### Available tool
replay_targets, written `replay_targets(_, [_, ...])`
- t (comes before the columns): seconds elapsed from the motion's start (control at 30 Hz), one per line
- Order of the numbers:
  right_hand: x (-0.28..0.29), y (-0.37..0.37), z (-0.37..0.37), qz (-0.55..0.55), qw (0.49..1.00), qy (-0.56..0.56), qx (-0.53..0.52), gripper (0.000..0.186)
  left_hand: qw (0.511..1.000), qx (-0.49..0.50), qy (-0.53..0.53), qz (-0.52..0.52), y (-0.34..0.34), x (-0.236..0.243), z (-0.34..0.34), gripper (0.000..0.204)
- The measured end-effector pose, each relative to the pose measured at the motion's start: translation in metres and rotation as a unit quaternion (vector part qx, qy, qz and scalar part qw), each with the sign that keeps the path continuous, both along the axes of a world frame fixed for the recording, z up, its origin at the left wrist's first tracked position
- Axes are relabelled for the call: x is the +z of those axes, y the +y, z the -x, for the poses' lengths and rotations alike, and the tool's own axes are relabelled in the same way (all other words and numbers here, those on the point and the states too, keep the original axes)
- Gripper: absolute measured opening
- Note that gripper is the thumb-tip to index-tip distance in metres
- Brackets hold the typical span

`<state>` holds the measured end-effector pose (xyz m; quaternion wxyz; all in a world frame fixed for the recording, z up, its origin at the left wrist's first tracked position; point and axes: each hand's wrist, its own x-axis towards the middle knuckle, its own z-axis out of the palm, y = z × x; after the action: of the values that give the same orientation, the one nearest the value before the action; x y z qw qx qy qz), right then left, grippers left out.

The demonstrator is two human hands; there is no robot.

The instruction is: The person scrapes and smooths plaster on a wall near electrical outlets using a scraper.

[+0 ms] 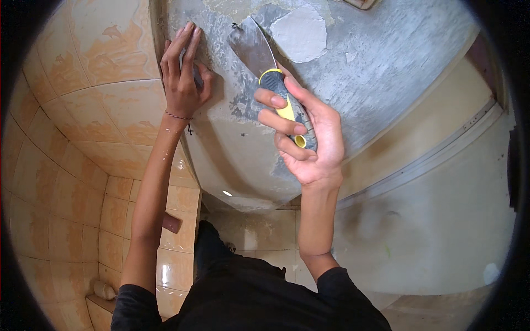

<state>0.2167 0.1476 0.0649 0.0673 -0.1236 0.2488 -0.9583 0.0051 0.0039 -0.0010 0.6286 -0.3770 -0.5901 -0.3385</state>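
Observation:
My right hand (314, 127) is wrapped round the black and yellow handle of a putty knife (253, 51), its metal blade angled up and left. A small dark scrap (236, 26) shows at the blade's upper left corner. Behind the tool spreads a grey, patchy plastered surface (381, 66), with a rounded white filler patch (301, 34) just right of the blade. Against the left edge of this surface lies my left hand (185, 71), fingers stretched upward and the thumb slightly bent. A thin cord bracelet (178, 116) circles that wrist.
Glossy tiles (118, 110) with orange markings line the left side and meet the grey surface along an edge. A brown pipe-like stub (171, 223) sticks out beside my left forearm. A pale, smudged panel (425, 220) curves along the right.

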Motion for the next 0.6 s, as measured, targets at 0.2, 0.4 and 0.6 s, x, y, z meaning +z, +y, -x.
replay_targets(0.2, [-0.0049,0.0001,-0.0031,-0.003,1.000,0.009,-0.015,0.021,1.000,0.013,0.015,-0.012,0.0014,-0.0018,0.0059,0.067])
replay_targets(0.4, [-0.0073,0.0012,-0.0041,0.017,1.000,0.003,-0.014,0.024,1.000,0.019,0.006,-0.010,0.0002,-0.0011,0.0033,0.067])
replay_targets(0.6, [-0.0084,0.0020,-0.0025,0.024,1.000,0.008,-0.006,0.023,1.000,0.015,-0.002,-0.009,0.0008,-0.0012,0.0023,0.068])
